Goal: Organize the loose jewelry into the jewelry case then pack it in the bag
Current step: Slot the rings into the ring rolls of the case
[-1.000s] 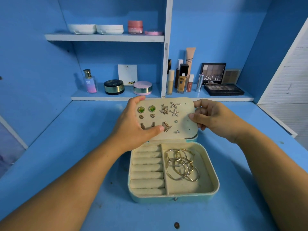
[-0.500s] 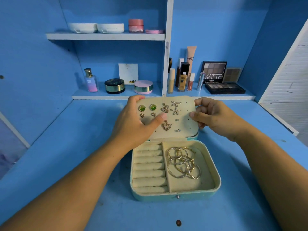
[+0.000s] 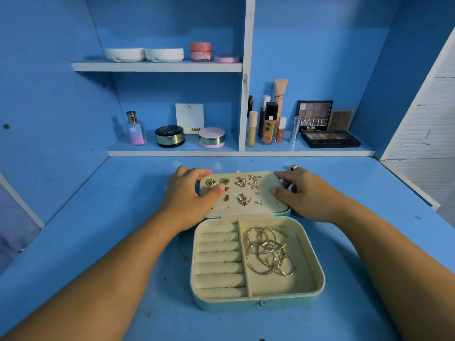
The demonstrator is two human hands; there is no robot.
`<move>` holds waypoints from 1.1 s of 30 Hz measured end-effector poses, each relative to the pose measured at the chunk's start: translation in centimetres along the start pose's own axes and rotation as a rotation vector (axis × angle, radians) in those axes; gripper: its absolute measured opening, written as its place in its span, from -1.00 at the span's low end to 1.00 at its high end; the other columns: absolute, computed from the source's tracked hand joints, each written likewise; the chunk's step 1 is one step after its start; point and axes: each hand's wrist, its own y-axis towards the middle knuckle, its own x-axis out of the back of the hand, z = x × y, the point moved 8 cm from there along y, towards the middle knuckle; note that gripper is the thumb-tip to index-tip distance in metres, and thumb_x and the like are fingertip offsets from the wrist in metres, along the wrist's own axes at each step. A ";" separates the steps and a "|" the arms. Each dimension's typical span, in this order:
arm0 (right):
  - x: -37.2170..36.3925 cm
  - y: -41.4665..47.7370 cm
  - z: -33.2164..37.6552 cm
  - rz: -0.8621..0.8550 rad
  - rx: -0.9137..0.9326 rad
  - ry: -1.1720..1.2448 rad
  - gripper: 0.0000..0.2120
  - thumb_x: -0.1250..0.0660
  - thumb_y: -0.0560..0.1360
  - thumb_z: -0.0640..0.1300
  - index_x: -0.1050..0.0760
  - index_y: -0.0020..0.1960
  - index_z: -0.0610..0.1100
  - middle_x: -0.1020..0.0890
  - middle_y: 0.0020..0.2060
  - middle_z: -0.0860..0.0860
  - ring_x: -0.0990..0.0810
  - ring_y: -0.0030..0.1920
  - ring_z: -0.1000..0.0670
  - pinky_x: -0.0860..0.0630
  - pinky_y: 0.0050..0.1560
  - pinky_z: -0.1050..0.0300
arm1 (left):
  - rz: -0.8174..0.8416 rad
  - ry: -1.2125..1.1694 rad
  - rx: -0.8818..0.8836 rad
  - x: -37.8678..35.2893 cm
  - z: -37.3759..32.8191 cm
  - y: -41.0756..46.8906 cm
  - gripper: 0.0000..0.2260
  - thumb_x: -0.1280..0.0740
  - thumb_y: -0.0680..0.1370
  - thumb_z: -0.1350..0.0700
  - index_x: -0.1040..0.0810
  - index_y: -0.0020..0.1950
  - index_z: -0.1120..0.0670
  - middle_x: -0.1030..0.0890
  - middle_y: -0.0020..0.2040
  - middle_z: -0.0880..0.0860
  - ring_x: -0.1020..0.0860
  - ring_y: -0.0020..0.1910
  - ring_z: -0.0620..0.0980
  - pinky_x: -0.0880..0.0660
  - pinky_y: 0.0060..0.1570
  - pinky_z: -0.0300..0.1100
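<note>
Head view. Blue desk (image 3: 98,242): teal jewelry case (image 3: 320,279) lies open at centre. Both forearms stretched forward, flanking case. Lid (image 3: 268,205): tipped back beyond base, between hands. Left hand (image 3: 187,195): grips lid's far left corner, thumb on inner face. Right hand (image 3: 305,195): grips far right corner, thumb likewise. Hoops (image 3: 268,252): piled in case's right compartment. Earrings (image 3: 242,182): pinned on lid's inner face.

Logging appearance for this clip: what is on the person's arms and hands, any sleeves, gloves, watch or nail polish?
Both forearms are bare to the frame edge: no sleeves, gloves, watch or bracelet. The left hand shows a pink-painted nail on one fingertip. At the fingertips of the right hand a small dark, shiny item may be a ring; whether it is worn, I cannot tell.
</note>
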 end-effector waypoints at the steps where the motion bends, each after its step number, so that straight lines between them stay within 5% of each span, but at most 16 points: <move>1: -0.1 0.0 -0.1 0.005 -0.021 -0.020 -0.63 -0.23 0.57 0.07 -0.43 0.33 -0.03 -0.44 0.12 -0.03 -0.45 -0.06 0.04 -0.37 -0.02 0.25 | 0.007 0.010 0.003 0.0 0.0 0.0 -0.60 -0.38 0.50 -0.13 -0.51 0.29 -0.03 -0.38 0.13 -0.06 -0.41 0.11 -0.10 -0.38 0.26 -0.14; 5: -0.7 0.2 -0.4 -0.012 -0.064 -0.022 -0.47 -0.22 0.55 0.14 -0.25 0.47 0.02 -0.34 0.32 -0.04 -0.44 0.13 -0.06 -0.37 0.28 -0.02 | 0.039 0.059 0.012 -0.2 0.2 0.2 -0.56 -0.32 0.51 -0.19 -0.48 0.34 -0.05 -0.37 0.13 -0.06 -0.44 0.13 -0.04 -0.39 0.26 -0.08; 8: -1.0 0.2 -0.2 -0.006 -0.037 -0.014 -0.42 -0.23 0.53 0.18 -0.23 0.48 0.00 -0.37 0.27 -0.02 -0.40 0.07 0.02 -0.35 0.22 0.09 | 0.055 0.065 0.001 -0.3 0.2 0.3 -0.53 -0.31 0.52 -0.20 -0.46 0.37 -0.03 -0.37 0.14 -0.07 -0.47 0.07 -0.06 -0.42 0.22 -0.11; 13: -1.4 0.3 1.4 0.027 0.086 0.002 -0.35 -0.25 0.50 0.19 -0.21 0.50 -0.02 -0.31 0.41 0.04 -0.29 0.39 0.03 -0.17 0.35 0.20 | -0.028 0.021 -0.028 0.5 0.5 0.4 -0.58 -0.35 0.51 -0.15 -0.53 0.31 0.02 -0.46 0.09 -0.06 -0.53 -0.07 -0.08 -0.51 0.10 -0.09; 17: -1.0 0.5 1.3 -0.011 0.092 0.002 -0.43 -0.27 0.51 0.16 -0.32 0.45 -0.03 -0.38 0.36 0.04 -0.38 0.26 0.08 -0.22 0.22 0.26 | -0.068 -0.022 -0.024 0.6 0.6 0.3 -0.63 -0.38 0.49 -0.14 -0.58 0.22 0.01 -0.51 0.08 -0.07 -0.55 -0.11 -0.16 -0.54 0.02 -0.12; 20: 2.3 0.6 -0.5 -0.273 0.018 0.004 -0.65 -0.27 0.55 0.05 -0.49 0.30 -0.03 -0.47 0.28 0.01 -0.43 -0.01 0.10 -0.31 0.04 0.24 | -0.072 -0.027 -0.025 0.5 0.6 0.1 -0.65 -0.37 0.51 -0.12 -0.57 0.23 0.00 -0.50 0.11 -0.07 -0.54 -0.07 -0.18 -0.49 0.01 -0.20; 23: 5.1 0.2 -4.6 -0.406 -0.174 -0.053 -0.74 -0.26 0.57 -0.03 -0.54 0.23 -0.04 -0.51 0.25 -0.03 -0.51 0.01 -0.06 -0.38 0.03 0.15 | -0.069 -0.034 -0.019 0.4 0.6 -0.1 -0.64 -0.35 0.53 -0.12 -0.57 0.25 0.00 -0.50 0.12 -0.07 -0.54 -0.02 -0.19 -0.45 0.04 -0.23; 26: 5.0 0.3 -7.8 -0.350 -0.270 -0.039 -0.71 -0.27 0.55 0.00 -0.52 0.24 -0.03 -0.53 0.23 -0.05 -0.44 0.22 -0.14 -0.38 0.20 0.06 | -0.080 -0.054 -0.008 0.5 0.5 -0.2 -0.64 -0.37 0.52 -0.11 -0.57 0.26 0.01 -0.50 0.10 -0.08 -0.54 -0.02 -0.20 -0.46 0.11 -0.20; 33: 1.8 2.3 -6.6 -0.144 -0.219 -0.149 -0.55 -0.18 0.53 0.24 -0.36 0.39 0.15 -0.46 0.33 0.04 -0.31 0.34 -0.12 -0.23 0.32 -0.14 | 0.026 0.004 -0.109 0.0 -0.3 -0.5 -0.54 -0.36 0.54 -0.10 -0.45 0.41 0.01 -0.44 0.20 -0.13 -0.45 0.20 -0.15 -0.35 0.23 -0.23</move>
